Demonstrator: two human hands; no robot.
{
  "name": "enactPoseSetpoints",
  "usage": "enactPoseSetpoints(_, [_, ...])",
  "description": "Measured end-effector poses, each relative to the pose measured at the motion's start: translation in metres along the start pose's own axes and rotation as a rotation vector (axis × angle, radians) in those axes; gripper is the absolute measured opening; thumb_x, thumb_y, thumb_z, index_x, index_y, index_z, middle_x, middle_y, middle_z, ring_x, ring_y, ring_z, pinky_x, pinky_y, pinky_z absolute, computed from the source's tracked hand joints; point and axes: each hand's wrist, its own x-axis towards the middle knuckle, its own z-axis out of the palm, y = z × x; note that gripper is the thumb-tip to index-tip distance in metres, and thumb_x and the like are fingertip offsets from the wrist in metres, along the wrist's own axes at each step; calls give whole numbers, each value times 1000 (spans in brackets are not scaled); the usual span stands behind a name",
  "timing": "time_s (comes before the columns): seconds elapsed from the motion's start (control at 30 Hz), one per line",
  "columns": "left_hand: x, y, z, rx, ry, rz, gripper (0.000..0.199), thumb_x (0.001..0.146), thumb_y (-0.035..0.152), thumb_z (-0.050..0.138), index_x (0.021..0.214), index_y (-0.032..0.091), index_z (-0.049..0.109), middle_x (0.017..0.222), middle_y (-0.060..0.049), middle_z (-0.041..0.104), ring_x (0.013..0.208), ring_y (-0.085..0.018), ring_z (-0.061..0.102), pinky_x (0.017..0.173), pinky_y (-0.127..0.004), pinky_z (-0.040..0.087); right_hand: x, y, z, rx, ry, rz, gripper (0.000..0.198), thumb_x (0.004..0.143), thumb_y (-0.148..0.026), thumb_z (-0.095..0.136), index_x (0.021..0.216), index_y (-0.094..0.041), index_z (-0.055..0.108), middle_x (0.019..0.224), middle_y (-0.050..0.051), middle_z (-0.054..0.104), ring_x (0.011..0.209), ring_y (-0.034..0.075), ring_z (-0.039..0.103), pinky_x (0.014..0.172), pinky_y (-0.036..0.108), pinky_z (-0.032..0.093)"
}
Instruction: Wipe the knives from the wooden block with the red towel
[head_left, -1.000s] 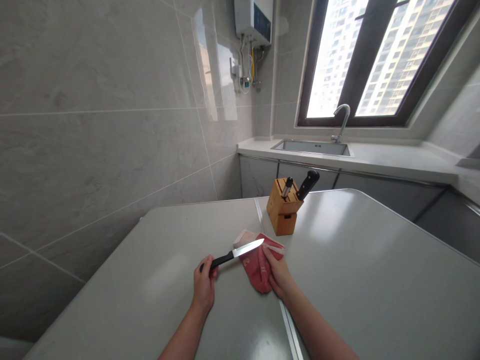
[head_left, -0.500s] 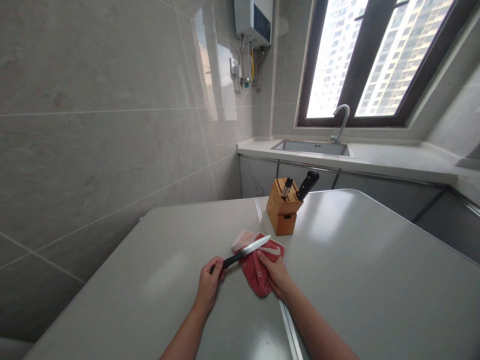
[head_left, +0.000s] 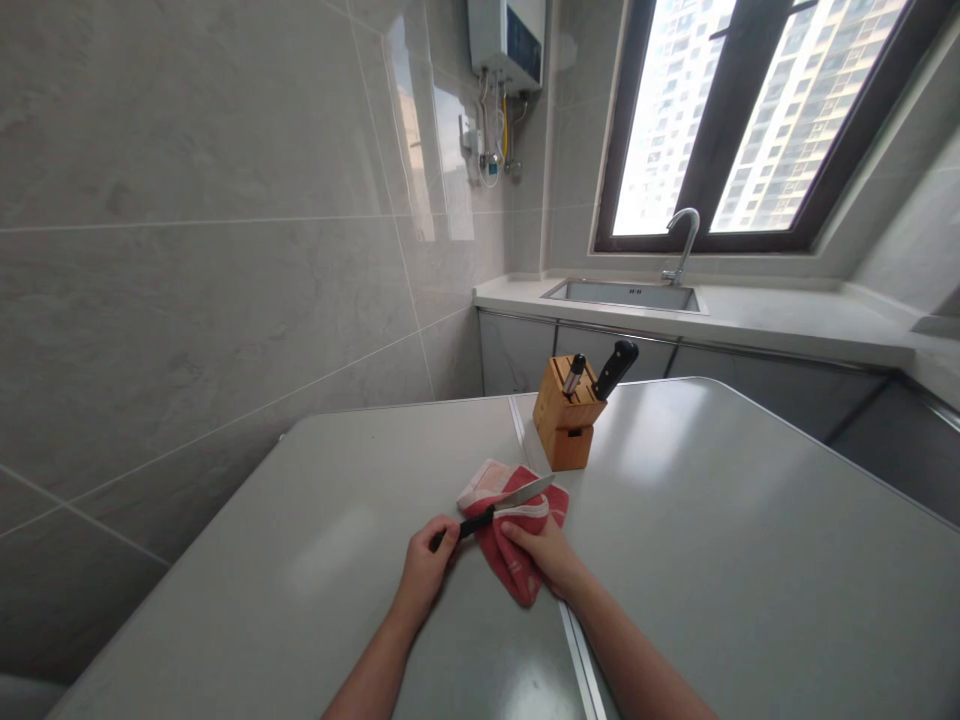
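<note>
My left hand (head_left: 429, 552) is closed round the black handle of a kitchen knife (head_left: 525, 491), whose blade points away to the right. Beneath and around the blade lies a red and white cloth (head_left: 517, 570). My right hand (head_left: 550, 552) grips this cloth, thumb on top near the heel of the blade; its other fingers are partly hidden by the fabric. A fold of cloth covers part of the blade's lower edge. Just beyond stands a wooden knife block (head_left: 568, 425) with two black-handled tools in its slots.
Everything rests on a pale table (head_left: 337, 600) with a metal seam (head_left: 577, 650) running along it. Behind are a counter (head_left: 787, 315), a sink (head_left: 622, 294) and a tap (head_left: 684, 245) under a window. A water heater (head_left: 508, 45) hangs on the wall.
The knife has shifted slightly to the right with my left hand. My right thumb has moved left, and the cloth is now folded up against the blade.
</note>
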Motion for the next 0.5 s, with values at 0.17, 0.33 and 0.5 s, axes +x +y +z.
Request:
enactPoseSetpoints(0.17, [0,8,2,94,-90,96,32,82,43,56,69,14,62,70,-2,57,69,-15,51,66,-23,38,-1,-3,1,-19,2,-3,41,61,-35,80,95,-17,66,101,9,70,95,25,63,93,41,44])
enactPoseSetpoints(0.33, [-3,10,7,180,-176,122,28,82,41,57,72,15,64,69,-2,57,66,-15,50,62,-23,37,0,-3,1,13,18,5,41,64,-36,78,98,-18,65,103,8,70,97,24,62,93,38,44])
enactPoseSetpoints(0.5, [-4,12,11,286,-258,155,29,83,42,55,75,16,65,70,-3,58,66,-15,50,61,-23,36,-1,-3,2,65,36,12,43,63,-36,79,100,-18,65,102,7,69,97,23,63,93,38,45])
